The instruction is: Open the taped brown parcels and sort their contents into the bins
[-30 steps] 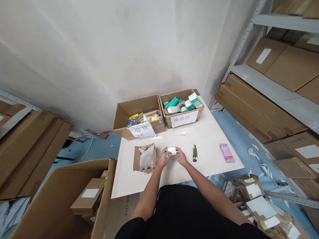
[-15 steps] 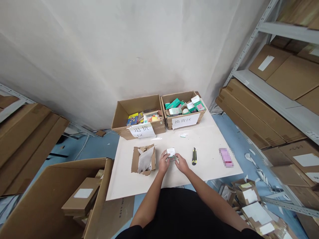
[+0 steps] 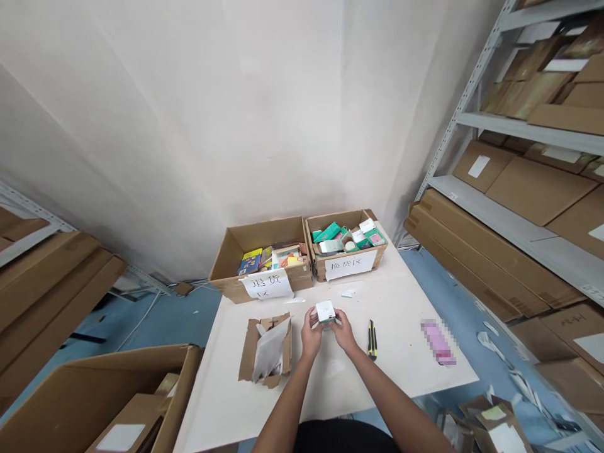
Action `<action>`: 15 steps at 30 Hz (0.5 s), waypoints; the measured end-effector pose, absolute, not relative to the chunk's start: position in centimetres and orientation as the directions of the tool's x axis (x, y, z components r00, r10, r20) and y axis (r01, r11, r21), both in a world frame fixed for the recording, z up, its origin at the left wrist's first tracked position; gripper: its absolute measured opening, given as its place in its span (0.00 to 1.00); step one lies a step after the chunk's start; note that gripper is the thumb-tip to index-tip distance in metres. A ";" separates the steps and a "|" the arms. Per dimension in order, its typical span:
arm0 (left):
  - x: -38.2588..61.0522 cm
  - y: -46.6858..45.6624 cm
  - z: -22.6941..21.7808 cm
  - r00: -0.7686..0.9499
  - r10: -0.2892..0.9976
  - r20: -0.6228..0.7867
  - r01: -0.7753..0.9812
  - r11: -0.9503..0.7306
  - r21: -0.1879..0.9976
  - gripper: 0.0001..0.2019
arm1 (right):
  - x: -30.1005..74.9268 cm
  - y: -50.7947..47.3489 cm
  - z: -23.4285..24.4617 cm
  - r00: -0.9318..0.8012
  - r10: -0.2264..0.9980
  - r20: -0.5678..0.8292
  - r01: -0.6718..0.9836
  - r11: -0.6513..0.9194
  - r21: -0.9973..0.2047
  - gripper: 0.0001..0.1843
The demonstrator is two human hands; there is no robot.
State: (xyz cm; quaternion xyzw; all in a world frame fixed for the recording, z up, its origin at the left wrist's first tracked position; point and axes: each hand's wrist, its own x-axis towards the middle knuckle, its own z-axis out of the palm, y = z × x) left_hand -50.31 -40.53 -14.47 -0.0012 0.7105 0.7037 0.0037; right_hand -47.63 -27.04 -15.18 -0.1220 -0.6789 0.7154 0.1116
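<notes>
A small white and green box (image 3: 325,311) is held between my two hands above the white table (image 3: 349,390). My left hand (image 3: 311,335) grips its left side, and my right hand (image 3: 343,329) closes on its right side. Its white top faces up; the fingers hide part of the lower sides. Left of my hands lies an opened cardboard box (image 3: 248,352) with crumpled white wrapping (image 3: 272,349) inside. To their right is a black and yellow utility knife (image 3: 372,340).
Two cardboard bins with paper signs stand at the table's back: the left bin (image 3: 236,291) holds mixed packages, the right bin (image 3: 320,272) green and white boxes. A blurred pink object (image 3: 438,343) lies at right. A large carton (image 3: 189,377) stands lower left; shelves (image 3: 528,129) line the right.
The view has tilted upward, so the table sits lower in the frame. Between my hands the small box has turned, and its white top now shows more fully.
</notes>
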 end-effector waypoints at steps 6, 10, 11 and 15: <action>-57.2 -38.9 -6.4 -0.980 0.062 0.190 0.196 0.104 0.975 0.26 | -54.3 -24.8 -6.8 -0.941 0.313 0.131 -0.146 -0.026 -0.989 0.21; -64.5 -37.1 1.1 -0.927 0.106 0.360 0.373 0.151 0.915 0.26 | -61.8 -22.9 0.6 -0.919 0.290 0.268 -0.278 0.006 -0.960 0.24; -66.4 -36.7 3.2 -0.909 0.106 0.402 0.414 0.141 0.899 0.26 | -63.8 -22.3 2.4 -0.909 0.279 0.311 -0.321 0.009 -0.947 0.27; -71.9 -36.5 10.4 -0.839 0.034 0.544 0.540 0.179 0.822 0.28 | -69.8 -20.0 7.2 -0.876 0.284 0.390 -0.372 0.116 -0.921 0.39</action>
